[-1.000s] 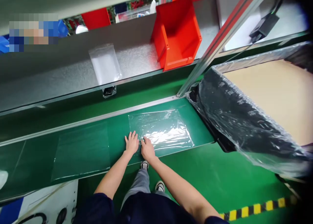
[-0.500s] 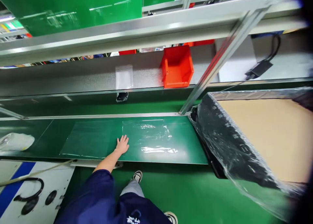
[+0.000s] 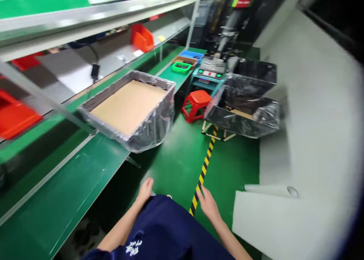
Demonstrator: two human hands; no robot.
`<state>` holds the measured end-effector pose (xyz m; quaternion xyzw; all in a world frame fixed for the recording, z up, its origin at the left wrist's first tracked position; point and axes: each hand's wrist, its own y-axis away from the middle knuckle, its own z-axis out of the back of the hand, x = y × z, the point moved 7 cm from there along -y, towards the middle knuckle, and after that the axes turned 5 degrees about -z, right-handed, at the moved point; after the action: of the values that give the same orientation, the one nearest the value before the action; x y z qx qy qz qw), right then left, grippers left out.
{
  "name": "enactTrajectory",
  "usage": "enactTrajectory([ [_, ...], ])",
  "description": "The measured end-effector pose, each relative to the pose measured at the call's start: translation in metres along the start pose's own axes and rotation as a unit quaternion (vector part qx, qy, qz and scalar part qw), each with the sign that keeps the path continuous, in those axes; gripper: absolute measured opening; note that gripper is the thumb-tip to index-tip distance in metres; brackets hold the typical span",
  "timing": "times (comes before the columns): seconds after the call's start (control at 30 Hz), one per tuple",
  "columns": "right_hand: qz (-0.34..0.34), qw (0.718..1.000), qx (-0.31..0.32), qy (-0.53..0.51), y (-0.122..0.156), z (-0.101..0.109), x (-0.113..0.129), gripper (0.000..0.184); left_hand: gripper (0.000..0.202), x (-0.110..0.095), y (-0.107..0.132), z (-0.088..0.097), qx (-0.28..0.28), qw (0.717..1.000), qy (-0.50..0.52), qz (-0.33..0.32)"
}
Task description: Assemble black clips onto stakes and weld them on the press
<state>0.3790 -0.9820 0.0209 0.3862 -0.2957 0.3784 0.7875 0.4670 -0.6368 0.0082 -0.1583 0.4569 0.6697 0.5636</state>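
My left hand [image 3: 145, 190] hangs low in front of my body, beside the edge of the green conveyor belt [image 3: 65, 191], holding nothing, its fingers loosely together. My right hand [image 3: 209, 205] is out over the green floor near the yellow and black floor stripe [image 3: 203, 174], fingers spread and empty. Ahead on the left stands a large box lined with dark plastic film [image 3: 133, 108], a brown cardboard sheet lying inside it.
A second film-lined box [image 3: 244, 104] sits on a low stand ahead right. A red stool [image 3: 196, 104] and a teal machine [image 3: 210, 72] stand beyond. Red bins [image 3: 142, 38] sit on the grey shelf. A white sheet or panel [image 3: 281, 218] lies at right.
The view has swung right, away from the clear plastic bag on the belt. My left hand has come off the belt and both hands now hang free by my body.
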Motion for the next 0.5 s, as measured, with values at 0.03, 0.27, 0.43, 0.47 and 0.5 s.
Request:
enactTrajectory([
  [0.03,0.060,0.998,-0.022,-0.002,-0.015,0.004,0.038,0.071,0.054,-0.044,-0.020,-0.042,0.045,0.999,0.007,-0.017],
  [0.27,0.172,0.985,0.007,0.032,-0.116,-0.027,0.127,0.059,0.093,-0.331,-0.179,-0.149,0.252,0.910,0.328,-0.038],
  [0.43,-0.125,0.925,0.136,-0.333,-0.257,0.011,0.115,0.078,0.055,-0.457,-0.254,-0.162,0.192,0.889,0.151,-0.386],
  [0.47,-0.120,0.891,0.148,-0.412,-0.286,0.028,0.136,0.077,0.051,-0.470,-0.257,-0.181,0.228,0.867,0.085,-0.436],
  [0.5,-0.114,0.862,0.159,-0.467,-0.312,0.046,0.157,0.076,0.047,-0.478,-0.264,-0.200,0.258,0.850,0.035,-0.458],
])
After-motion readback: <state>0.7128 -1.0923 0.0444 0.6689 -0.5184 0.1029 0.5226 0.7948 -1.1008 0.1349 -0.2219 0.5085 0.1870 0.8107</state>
